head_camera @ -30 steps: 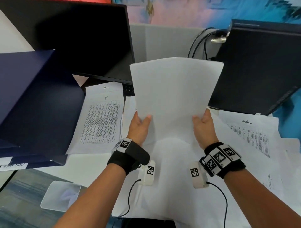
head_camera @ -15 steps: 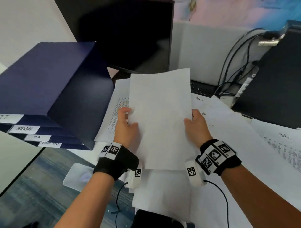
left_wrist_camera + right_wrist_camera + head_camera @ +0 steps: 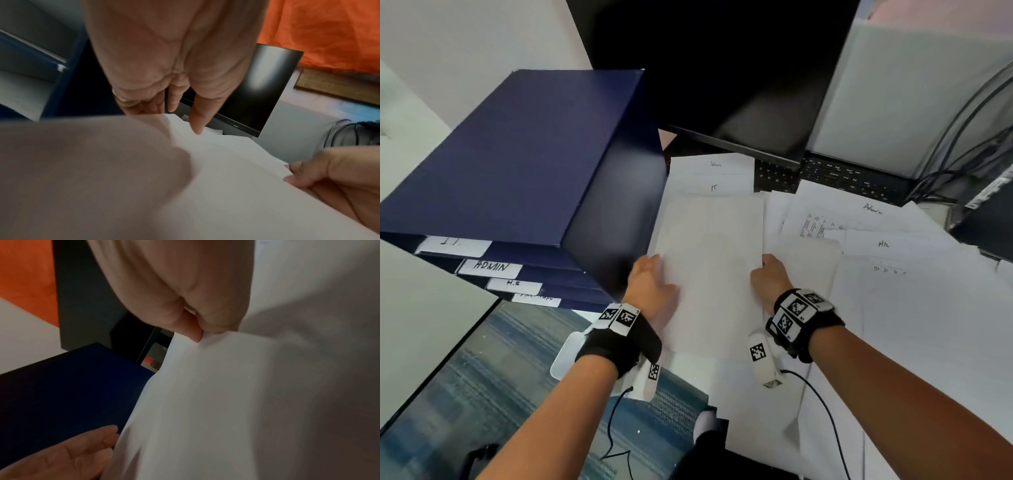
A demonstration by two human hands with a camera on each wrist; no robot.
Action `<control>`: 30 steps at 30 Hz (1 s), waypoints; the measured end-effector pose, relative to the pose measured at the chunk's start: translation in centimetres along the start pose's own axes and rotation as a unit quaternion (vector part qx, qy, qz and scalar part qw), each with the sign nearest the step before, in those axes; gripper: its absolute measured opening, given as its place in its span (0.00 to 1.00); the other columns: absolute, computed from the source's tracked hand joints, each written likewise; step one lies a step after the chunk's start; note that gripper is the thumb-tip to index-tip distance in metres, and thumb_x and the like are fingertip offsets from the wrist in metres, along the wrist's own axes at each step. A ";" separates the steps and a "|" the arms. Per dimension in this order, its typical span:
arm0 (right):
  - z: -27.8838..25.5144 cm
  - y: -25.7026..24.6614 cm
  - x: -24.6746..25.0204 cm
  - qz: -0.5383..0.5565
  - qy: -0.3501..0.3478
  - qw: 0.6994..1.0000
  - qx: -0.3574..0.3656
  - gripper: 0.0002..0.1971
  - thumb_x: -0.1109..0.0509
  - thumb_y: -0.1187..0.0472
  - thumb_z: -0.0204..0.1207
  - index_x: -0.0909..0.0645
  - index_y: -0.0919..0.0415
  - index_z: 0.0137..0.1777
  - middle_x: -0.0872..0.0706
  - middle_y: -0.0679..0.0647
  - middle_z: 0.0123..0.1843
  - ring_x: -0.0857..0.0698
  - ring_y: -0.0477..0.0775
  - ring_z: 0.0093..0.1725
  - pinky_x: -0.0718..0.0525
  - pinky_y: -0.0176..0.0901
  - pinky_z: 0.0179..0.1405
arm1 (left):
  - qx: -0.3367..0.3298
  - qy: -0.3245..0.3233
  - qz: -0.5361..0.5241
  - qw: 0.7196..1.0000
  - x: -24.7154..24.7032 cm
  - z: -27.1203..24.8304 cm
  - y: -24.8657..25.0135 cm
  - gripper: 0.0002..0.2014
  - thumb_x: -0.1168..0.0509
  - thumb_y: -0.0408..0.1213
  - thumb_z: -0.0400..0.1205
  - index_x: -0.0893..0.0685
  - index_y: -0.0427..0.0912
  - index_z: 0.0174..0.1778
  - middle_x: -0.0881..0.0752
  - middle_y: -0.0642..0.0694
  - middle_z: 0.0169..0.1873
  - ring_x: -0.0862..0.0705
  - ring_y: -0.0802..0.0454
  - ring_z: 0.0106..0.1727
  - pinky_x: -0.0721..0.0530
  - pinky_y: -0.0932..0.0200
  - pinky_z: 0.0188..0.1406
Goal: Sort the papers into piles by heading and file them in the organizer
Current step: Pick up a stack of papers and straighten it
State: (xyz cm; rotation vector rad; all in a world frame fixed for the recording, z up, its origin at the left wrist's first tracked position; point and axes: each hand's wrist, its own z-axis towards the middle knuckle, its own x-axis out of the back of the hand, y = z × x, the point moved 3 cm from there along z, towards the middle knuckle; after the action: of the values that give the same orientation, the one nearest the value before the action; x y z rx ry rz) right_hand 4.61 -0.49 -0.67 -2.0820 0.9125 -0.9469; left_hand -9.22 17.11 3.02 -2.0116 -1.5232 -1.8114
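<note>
I hold a stack of white papers (image 3: 709, 267), blank side up, low over the desk. My left hand (image 3: 650, 284) grips its left edge, with the fingers (image 3: 141, 108) going under the sheets. My right hand (image 3: 768, 277) pinches the right edge (image 3: 197, 335). The navy organizer (image 3: 524, 157) stands just left of the stack, close to my left hand. Its tray fronts carry white labels: IT (image 3: 453, 244), ADMIN (image 3: 491, 266) and H.R (image 3: 513, 283). A lower label is unreadable. Both wrist views show the papers (image 3: 216, 186) (image 3: 226, 402) between the two hands.
Loose printed sheets cover the desk: one headed IT (image 3: 714, 187) behind the stack, others headed Admin (image 3: 873, 209) and HR (image 3: 883, 244) to the right. A dark monitor (image 3: 722, 68) and keyboard (image 3: 835, 174) stand behind. Cables (image 3: 962, 137) hang far right.
The stack has come down from upright at chest height to lying nearly flat, and has shifted left next to the organizer. Both hands kept hold of its edges.
</note>
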 end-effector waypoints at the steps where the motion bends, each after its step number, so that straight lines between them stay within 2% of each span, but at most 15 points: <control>1: 0.3 -0.2 -0.5 -0.005 0.003 1.000 -0.008 0.20 0.49 0.76 0.76 0.26 0.66 0.64 0.21 0.59 0.56 0.22 0.56 0.52 0.22 0.43 0.50 | 0.004 -0.015 0.035 0.999 -0.2 0.4 -0.4 0.30 0.31 0.38 0.78 0.31 0.41 0.76 0.40 0.39 0.79 0.38 0.43 0.80 0.35 0.55 0.76; 2: 0.6 -0.2 -1.0 -0.011 0.008 1.000 -0.012 0.20 0.49 0.76 0.76 0.26 0.68 0.65 0.20 0.61 0.58 0.21 0.58 0.53 0.20 0.45 0.52 | 0.002 -0.022 0.055 0.998 -0.3 0.5 -0.6 0.33 0.31 0.42 0.79 0.36 0.43 0.79 0.45 0.40 0.82 0.44 0.44 0.82 0.39 0.54 0.79; 4: 0.9 -0.2 -1.7 -0.028 0.018 0.999 -0.014 0.21 0.49 0.75 0.76 0.27 0.71 0.68 0.19 0.63 0.61 0.19 0.61 0.56 0.18 0.49 0.55 | -0.020 -0.031 0.078 0.996 -1.1 0.7 -1.0 0.33 0.32 0.45 0.79 0.36 0.46 0.80 0.45 0.40 0.82 0.47 0.47 0.84 0.41 0.53 0.81; 6: 1.3 0.0 -2.4 -0.036 0.019 0.999 -0.001 0.20 0.49 0.76 0.76 0.25 0.71 0.66 0.18 0.62 0.57 0.19 0.59 0.52 0.17 0.46 0.49 | -0.038 -0.055 0.098 0.993 -2.2 0.6 -1.1 0.32 0.34 0.48 0.79 0.35 0.48 0.79 0.43 0.41 0.82 0.47 0.47 0.83 0.41 0.52 0.81; 8: 1.4 -0.3 -2.8 -0.043 0.009 0.999 0.022 0.16 0.49 0.76 0.78 0.23 0.69 0.59 0.20 0.58 0.49 0.22 0.55 0.48 0.22 0.39 0.40 | -0.045 -0.078 0.118 0.989 -3.3 0.3 -1.1 0.33 0.35 0.52 0.80 0.38 0.50 0.80 0.46 0.40 0.83 0.47 0.45 0.83 0.42 0.49 0.81; 10: 1.5 -0.5 -2.8 -0.075 -0.003 0.996 0.040 0.13 0.48 0.75 0.80 0.23 0.68 0.57 0.21 0.59 0.48 0.23 0.56 0.49 0.26 0.37 0.38 | -0.059 -0.099 0.162 0.980 -4.4 0.1 -1.1 0.35 0.37 0.56 0.80 0.41 0.50 0.81 0.48 0.39 0.83 0.49 0.43 0.84 0.43 0.45 0.81; 13: 1.1 -0.9 -1.5 -0.132 0.017 0.990 0.053 0.16 0.46 0.72 0.82 0.24 0.72 0.65 0.19 0.64 0.59 0.21 0.62 0.61 0.27 0.37 0.49 | -0.076 -0.109 0.239 0.962 -5.7 0.2 -1.0 0.38 0.38 0.60 0.78 0.44 0.52 0.81 0.50 0.39 0.83 0.51 0.41 0.83 0.42 0.39 0.79; 16: 0.6 0.0 0.9 -0.146 0.047 0.986 0.068 0.14 0.46 0.71 0.82 0.23 0.66 0.63 0.19 0.63 0.58 0.20 0.60 0.59 0.31 0.29 0.43 | -0.077 -0.101 0.268 0.955 -5.6 0.3 -0.7 0.38 0.36 0.59 0.76 0.42 0.53 0.79 0.48 0.40 0.82 0.49 0.42 0.83 0.41 0.37 0.78; 18: 0.0 1.0 2.9 -0.152 0.074 0.983 0.065 0.18 0.44 0.71 0.82 0.23 0.67 0.68 0.18 0.62 0.64 0.20 0.60 0.64 0.29 0.31 0.53 | -0.068 -0.108 0.285 0.950 -5.5 0.5 -0.2 0.36 0.35 0.58 0.74 0.39 0.53 0.77 0.44 0.40 0.81 0.45 0.42 0.81 0.40 0.36 0.76; 20: -0.7 2.6 5.5 -0.152 0.116 0.980 0.051 0.18 0.44 0.70 0.81 0.19 0.66 0.67 0.16 0.60 0.66 0.19 0.59 0.66 0.27 0.32 0.56 | -0.057 -0.103 0.295 0.948 -5.4 0.5 0.8 0.33 0.34 0.55 0.72 0.34 0.51 0.72 0.34 0.42 0.74 0.37 0.43 0.77 0.37 0.37 0.74; 22: -1.4 4.2 8.4 -0.147 0.157 0.976 0.031 0.18 0.42 0.70 0.80 0.16 0.64 0.63 0.14 0.59 0.63 0.18 0.59 0.64 0.25 0.35 0.58 | -0.060 -0.088 0.274 0.956 -5.6 0.4 2.6 0.28 0.35 0.52 0.71 0.30 0.51 0.68 0.29 0.46 0.67 0.33 0.44 0.73 0.36 0.40 0.72; 26: -2.1 7.9 14.5 -0.176 0.225 0.958 -0.036 0.18 0.42 0.69 0.78 0.15 0.57 0.60 0.14 0.59 0.61 0.19 0.63 0.63 0.19 0.48 0.63 | -0.130 -0.072 0.184 0.972 -7.4 -1.2 7.9 0.24 0.34 0.47 0.76 0.25 0.46 0.68 0.27 0.44 0.70 0.30 0.43 0.72 0.32 0.50 0.69; 28: -2.6 9.4 17.2 -0.234 0.240 0.939 -0.081 0.19 0.42 0.68 0.77 0.16 0.53 0.62 0.17 0.59 0.64 0.22 0.64 0.65 0.21 0.52 0.63 | -0.157 -0.113 0.142 0.971 -9.0 -2.1 10.1 0.24 0.35 0.46 0.79 0.26 0.44 0.71 0.28 0.42 0.70 0.29 0.42 0.72 0.30 0.52 0.69; 30: -3.0 10.8 19.9 -0.274 0.238 0.923 -0.132 0.20 0.40 0.67 0.78 0.19 0.51 0.66 0.22 0.60 0.67 0.26 0.64 0.68 0.24 0.54 0.64 | -0.169 -0.179 0.109 0.963 -11.2 -2.9 11.7 0.25 0.36 0.45 0.81 0.29 0.43 0.74 0.28 0.41 0.71 0.30 0.43 0.73 0.31 0.55 0.71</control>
State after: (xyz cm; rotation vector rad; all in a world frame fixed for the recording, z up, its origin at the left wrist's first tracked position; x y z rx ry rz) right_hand 8.57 -23.00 -0.74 -2.4475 0.7178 -1.7663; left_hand -1.89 2.39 1.71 -2.6666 -1.0420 -1.7880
